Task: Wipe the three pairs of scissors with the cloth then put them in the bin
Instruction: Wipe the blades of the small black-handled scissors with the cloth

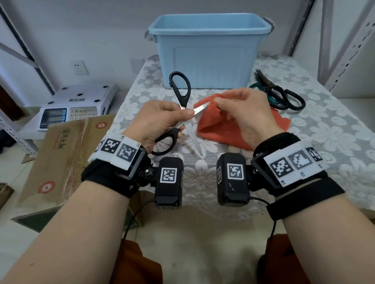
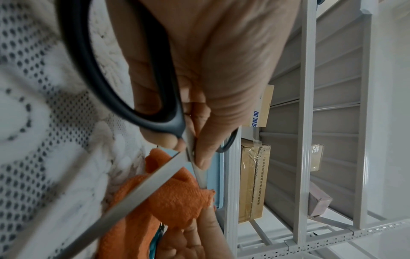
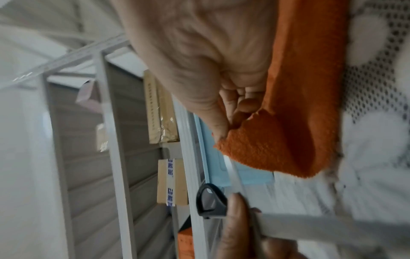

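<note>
Left hand (image 1: 158,119) grips the open black-handled scissors (image 1: 183,106) at the pivot, thumb and fingers (image 2: 199,154) curled round it. One blade points down toward the person, tip just above the bench (image 1: 337,135). The other blade's long axis runs rightward, straight into the right hand (image 1: 244,111).

Right hand pinches the orange cloth (image 1: 212,126) round that blade; thumb and fingers closed on the fold. Rest of the cloth trails onto the bench.

Judgement: wipe in progress on pair one; the stroke has to run along that blade, away from the pivot.

Beyond, right: two more pairs of scissors (image 1: 278,93) lie together on the bench, nearer the right hand.

Farthest: blue bin (image 1: 211,49), behind the hands, top open, nothing between. What's inside it is hidden.

Left of the bench: weighing scale (image 1: 77,105), cardboard (image 1: 63,155).
</note>
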